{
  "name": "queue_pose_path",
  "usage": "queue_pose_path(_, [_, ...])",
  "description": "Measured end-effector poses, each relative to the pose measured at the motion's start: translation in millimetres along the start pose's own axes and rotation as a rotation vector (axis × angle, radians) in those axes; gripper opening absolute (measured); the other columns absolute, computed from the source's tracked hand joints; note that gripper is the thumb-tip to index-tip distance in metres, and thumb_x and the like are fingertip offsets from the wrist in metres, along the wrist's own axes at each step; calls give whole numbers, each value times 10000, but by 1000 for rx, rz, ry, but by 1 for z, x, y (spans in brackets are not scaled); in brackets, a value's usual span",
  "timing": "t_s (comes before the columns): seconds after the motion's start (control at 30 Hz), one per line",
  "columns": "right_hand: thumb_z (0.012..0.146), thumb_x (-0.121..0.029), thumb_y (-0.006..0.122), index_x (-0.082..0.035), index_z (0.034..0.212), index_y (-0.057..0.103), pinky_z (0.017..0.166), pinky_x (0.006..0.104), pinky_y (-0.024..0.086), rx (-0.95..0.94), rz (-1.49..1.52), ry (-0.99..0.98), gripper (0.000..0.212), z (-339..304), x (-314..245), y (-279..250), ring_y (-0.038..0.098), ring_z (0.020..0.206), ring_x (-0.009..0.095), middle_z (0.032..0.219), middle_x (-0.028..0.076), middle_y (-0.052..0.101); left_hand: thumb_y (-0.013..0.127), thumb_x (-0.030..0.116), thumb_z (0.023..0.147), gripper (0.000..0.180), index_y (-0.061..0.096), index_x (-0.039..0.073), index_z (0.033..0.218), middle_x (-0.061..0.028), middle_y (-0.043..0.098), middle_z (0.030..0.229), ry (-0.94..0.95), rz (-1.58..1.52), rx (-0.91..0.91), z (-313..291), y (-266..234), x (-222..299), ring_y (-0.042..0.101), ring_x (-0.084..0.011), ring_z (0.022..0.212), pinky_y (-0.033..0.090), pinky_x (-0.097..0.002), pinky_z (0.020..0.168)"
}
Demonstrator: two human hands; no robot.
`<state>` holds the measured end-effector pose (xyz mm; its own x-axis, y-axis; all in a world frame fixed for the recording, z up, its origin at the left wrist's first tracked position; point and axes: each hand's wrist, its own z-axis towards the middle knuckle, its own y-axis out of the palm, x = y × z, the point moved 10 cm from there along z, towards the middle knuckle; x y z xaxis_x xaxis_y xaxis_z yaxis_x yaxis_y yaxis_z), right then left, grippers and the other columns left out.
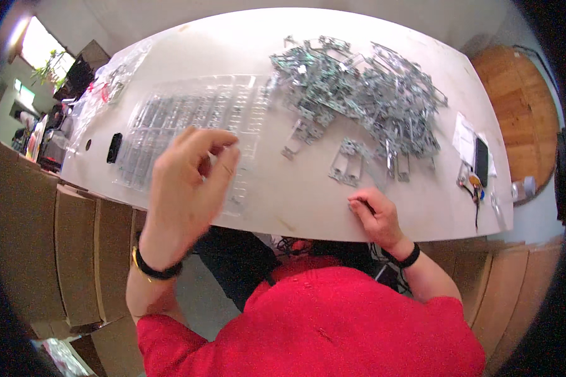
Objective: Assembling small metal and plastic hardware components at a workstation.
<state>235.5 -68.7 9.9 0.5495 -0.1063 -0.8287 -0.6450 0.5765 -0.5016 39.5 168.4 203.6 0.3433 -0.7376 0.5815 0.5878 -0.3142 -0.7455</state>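
Observation:
My left hand [192,179] is raised over the near right part of a clear plastic tray [250,138] with rows of small moulded pockets. Its thumb and forefinger come together in a pinch; anything between them is too small or blurred to make out. At the table's front edge rests my right hand [378,217], its fingers curled closed and their contents hidden. Beyond it spreads a tangled heap of small grey metal parts [358,88]. A few of these metal parts [347,164] lie apart at the heap's near side, closest to my right hand.
On the white table [283,201], a small black object [114,148] lies left of the tray. A crumpled clear plastic bag [116,78] sits at the far left. To the right are a black phone [481,158] on paper and keys [475,181]. Cardboard boxes [78,251] stand beside the table.

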Motion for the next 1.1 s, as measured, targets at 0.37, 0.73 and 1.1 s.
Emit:
queue_pose_path(0.37, [963, -82, 732, -50, 1056, 740, 779, 334, 540, -122, 132, 69, 99, -19, 6, -14, 690, 862, 234, 917, 108, 703, 697, 124, 980, 162, 739, 7, 1084, -131, 697, 976, -72, -343, -295, -52, 159, 28, 679, -193, 803, 533, -321, 710])
queue_pose_path(0.73, [1003, -52, 690, -22, 1066, 735, 714, 270, 546, 62, 284, 300, 83, -63, 66, -82, 671, 801, 107, 923, 52, 713, 738, 155, 911, 369, 650, -24, 1221, -238, 634, 1158, -30, -13, -48, -6, 205, -8, 669, -289, 766, 550, -409, 740])
queue_pose_path(1.1, [974, -33, 709, -36, 1035, 733, 702, 298, 533, 50, 266, 170, 66, -59, 56, -86, 681, 792, 171, 888, 80, 696, 705, 129, 926, 442, 534, -26, 1303, -281, 626, 1224, -332, 282, -62, 12, 202, -67, 657, -483, 1069, 547, -521, 901])
